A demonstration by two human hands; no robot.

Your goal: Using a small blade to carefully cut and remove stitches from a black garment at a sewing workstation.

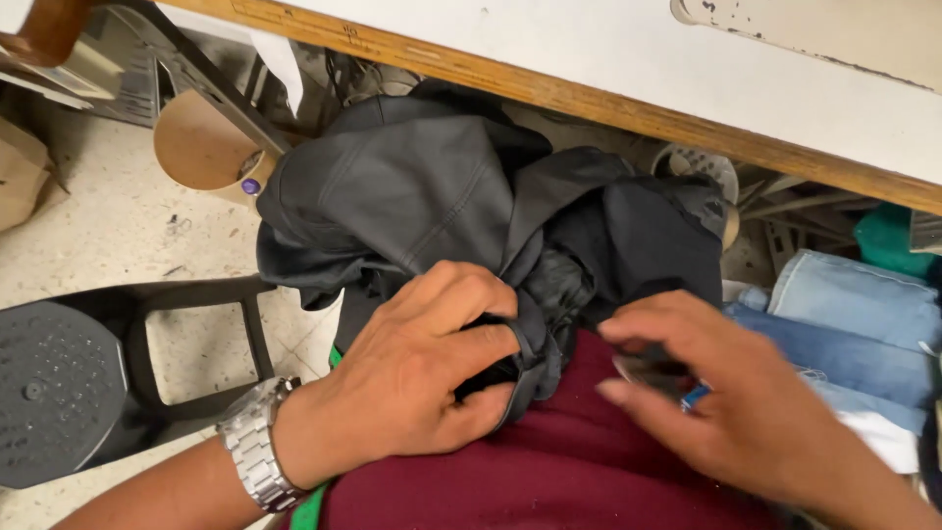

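A crumpled dark grey garment (412, 196) lies bunched on my lap, below the edge of a white worktable (628, 59). My left hand (422, 363), with a metal watch on the wrist, grips a fold of the garment near its lower hem. My right hand (726, 402) is blurred; its fingers pinch a small dark piece (653, 368) with a bit of blue showing beneath it. The two hands sit close together over maroon cloth (549, 471) covering my lap.
A black plastic stool (69, 383) stands on the speckled floor at the left. A brown cardboard tube (201, 147) lies under the table. Folded light blue denim pieces (854, 314) are stacked at the right, and the table's wooden edge (589, 98) runs overhead.
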